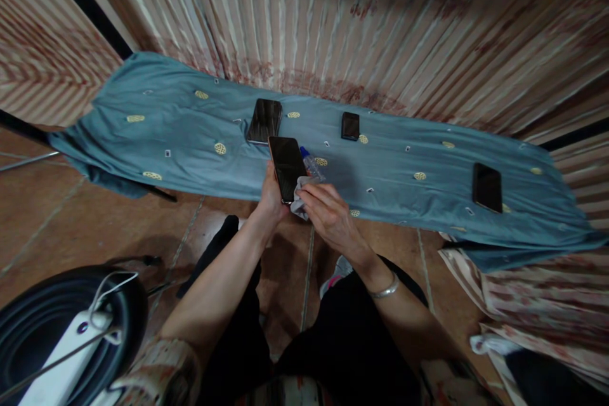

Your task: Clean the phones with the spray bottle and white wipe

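Observation:
My left hand (272,193) is closed around the lower left side of a dark-screened smartphone (287,163), held tilted above the near edge of the cloth. Pinched in my right hand (327,212) is a crumpled pale wiping cloth (299,198), pressed against the phone's lower right corner. Just behind that hand lies a clear bottle with a blue cap (308,162), partly hidden. Another black phone (265,119) rests on the cloth beyond the held one.
A teal patterned cloth (190,120) covers the long narrow surface. On it are a small black device (351,125) and a phone (487,187) at the right. Pleated curtains (304,25) hang behind. A black hose coil (128,311) and white power strip (61,361) sit at lower left.

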### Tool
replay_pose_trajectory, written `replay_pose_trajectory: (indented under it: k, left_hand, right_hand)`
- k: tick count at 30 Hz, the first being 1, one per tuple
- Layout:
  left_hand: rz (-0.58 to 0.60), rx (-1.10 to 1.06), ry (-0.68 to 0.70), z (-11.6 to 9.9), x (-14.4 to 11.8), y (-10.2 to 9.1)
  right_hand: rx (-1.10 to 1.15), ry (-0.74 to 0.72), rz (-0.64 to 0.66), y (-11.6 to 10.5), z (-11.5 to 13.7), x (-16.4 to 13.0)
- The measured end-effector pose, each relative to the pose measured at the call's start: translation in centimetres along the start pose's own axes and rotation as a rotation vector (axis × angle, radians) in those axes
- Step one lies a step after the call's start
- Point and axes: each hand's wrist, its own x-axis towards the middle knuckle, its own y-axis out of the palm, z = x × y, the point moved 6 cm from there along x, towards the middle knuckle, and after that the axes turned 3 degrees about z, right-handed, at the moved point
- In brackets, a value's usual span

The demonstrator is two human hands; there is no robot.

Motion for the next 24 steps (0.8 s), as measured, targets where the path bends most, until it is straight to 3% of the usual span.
replay_pose_trajectory:
  k: [9, 18, 24]
  left_hand:
    - [0.003, -0.010, -0.026, 0.1, 0.1, 0.0]
    - [-0.018, -0.033, -0.111, 1.6, 0.8, -0.4]
    - [0.072, -0.048, -0.106, 1.5, 1.3, -0.4]
  right_hand:
    - [0.029, -0.024, -0.001, -0.2, 0.0, 0.0]
    - [0.051, -0.080, -0.012, 0.6, 0.9, 0.3]
    - [0.076, -0.070, -0.050, 1.0, 0.8, 0.1]
